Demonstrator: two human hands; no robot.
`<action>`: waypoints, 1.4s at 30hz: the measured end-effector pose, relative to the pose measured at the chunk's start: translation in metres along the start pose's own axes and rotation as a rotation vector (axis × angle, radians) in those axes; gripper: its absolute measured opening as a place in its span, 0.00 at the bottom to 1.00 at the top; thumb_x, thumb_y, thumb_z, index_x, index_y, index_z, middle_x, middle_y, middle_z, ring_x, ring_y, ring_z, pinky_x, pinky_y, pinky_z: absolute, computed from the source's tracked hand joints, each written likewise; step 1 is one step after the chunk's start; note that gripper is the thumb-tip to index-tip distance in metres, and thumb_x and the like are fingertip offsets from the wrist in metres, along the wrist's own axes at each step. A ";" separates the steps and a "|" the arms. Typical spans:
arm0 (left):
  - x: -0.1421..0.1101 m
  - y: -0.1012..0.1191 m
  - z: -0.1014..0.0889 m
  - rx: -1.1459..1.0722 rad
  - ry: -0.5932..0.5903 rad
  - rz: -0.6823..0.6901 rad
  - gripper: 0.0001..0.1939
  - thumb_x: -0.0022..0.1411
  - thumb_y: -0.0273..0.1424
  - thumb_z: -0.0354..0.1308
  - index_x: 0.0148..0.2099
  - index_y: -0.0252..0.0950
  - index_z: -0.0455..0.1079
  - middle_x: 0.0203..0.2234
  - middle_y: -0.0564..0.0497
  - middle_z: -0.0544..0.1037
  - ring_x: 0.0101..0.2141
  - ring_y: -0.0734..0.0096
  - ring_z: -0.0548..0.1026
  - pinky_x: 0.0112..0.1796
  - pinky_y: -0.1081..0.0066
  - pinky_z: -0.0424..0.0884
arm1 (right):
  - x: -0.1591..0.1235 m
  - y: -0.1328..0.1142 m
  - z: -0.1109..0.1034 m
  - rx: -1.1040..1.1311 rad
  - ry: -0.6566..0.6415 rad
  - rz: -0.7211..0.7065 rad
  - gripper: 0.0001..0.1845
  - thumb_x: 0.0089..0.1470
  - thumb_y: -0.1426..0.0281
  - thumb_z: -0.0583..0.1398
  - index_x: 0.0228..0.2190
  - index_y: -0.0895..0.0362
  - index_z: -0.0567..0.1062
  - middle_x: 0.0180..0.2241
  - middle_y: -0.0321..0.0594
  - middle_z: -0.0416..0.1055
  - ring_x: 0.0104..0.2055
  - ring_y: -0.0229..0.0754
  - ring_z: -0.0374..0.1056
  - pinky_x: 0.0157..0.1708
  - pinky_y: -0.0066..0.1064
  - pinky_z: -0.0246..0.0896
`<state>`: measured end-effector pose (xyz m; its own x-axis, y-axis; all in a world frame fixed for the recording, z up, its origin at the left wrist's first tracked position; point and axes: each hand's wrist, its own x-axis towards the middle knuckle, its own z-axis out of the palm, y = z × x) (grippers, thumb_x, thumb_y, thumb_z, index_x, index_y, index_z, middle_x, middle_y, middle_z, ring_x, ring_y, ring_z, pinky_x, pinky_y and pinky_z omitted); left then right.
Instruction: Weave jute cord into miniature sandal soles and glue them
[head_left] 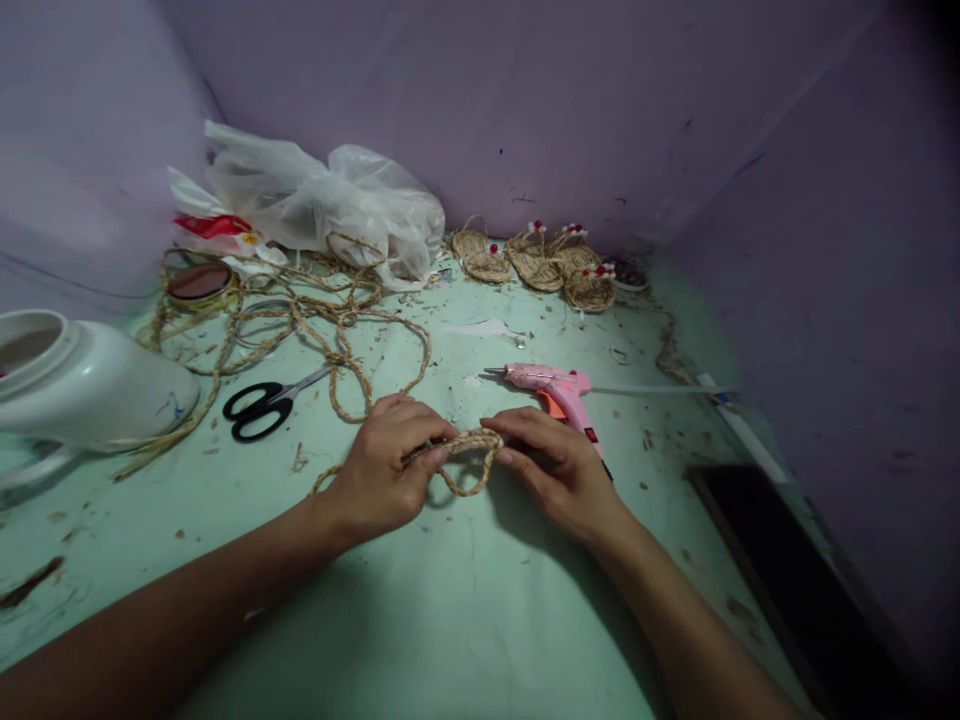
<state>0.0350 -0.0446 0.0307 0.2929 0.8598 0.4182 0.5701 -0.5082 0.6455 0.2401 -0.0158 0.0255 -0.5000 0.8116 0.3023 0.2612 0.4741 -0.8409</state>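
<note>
Between my hands is a small coil of braided straw rope [474,441], lifted just above the green tabletop. My left hand [394,460] pinches its left end between thumb and fingers. On the other side my right hand [559,465] grips the right end, where the rope bends into a hanging loop. A tail of the braid shows again left of my left wrist. Just beyond my right hand lies a pink glue gun [555,385] with an orange trigger and a glue stick out of its back. Black-handled scissors [262,408] rest left of my left hand, blades partly under loose rope.
Loose braided rope [345,340] sprawls at the back left, near a clear plastic bag [337,205]. A white jug [112,380] lies at the left. Several coiled straw pieces with beads [536,265] sit by the wall. A dark flat slab [787,580] lies at right.
</note>
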 end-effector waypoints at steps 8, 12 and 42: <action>-0.002 0.000 0.003 0.105 -0.066 -0.016 0.08 0.56 0.22 0.52 0.35 0.33 0.72 0.27 0.50 0.76 0.32 0.69 0.73 0.45 0.59 0.61 | -0.003 0.001 -0.003 -0.306 -0.124 -0.090 0.16 0.54 0.76 0.57 0.45 0.57 0.73 0.40 0.44 0.74 0.40 0.42 0.70 0.38 0.34 0.65; -0.004 -0.001 0.007 0.200 -0.111 -0.001 0.09 0.54 0.22 0.52 0.34 0.34 0.73 0.25 0.50 0.75 0.32 0.67 0.73 0.46 0.56 0.59 | -0.002 0.001 -0.003 -0.558 -0.224 -0.101 0.14 0.55 0.73 0.56 0.43 0.57 0.75 0.39 0.45 0.74 0.38 0.45 0.70 0.33 0.35 0.64; -0.003 0.006 0.005 0.256 -0.022 0.047 0.04 0.55 0.30 0.56 0.33 0.34 0.68 0.29 0.48 0.75 0.33 0.66 0.71 0.46 0.55 0.61 | 0.001 0.000 -0.006 -0.530 -0.324 -0.044 0.14 0.56 0.73 0.56 0.44 0.51 0.75 0.41 0.40 0.72 0.37 0.43 0.69 0.35 0.34 0.62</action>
<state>0.0410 -0.0501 0.0304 0.3385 0.8379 0.4281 0.7304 -0.5208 0.4419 0.2447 -0.0128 0.0288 -0.7231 0.6819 0.1099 0.5676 0.6773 -0.4681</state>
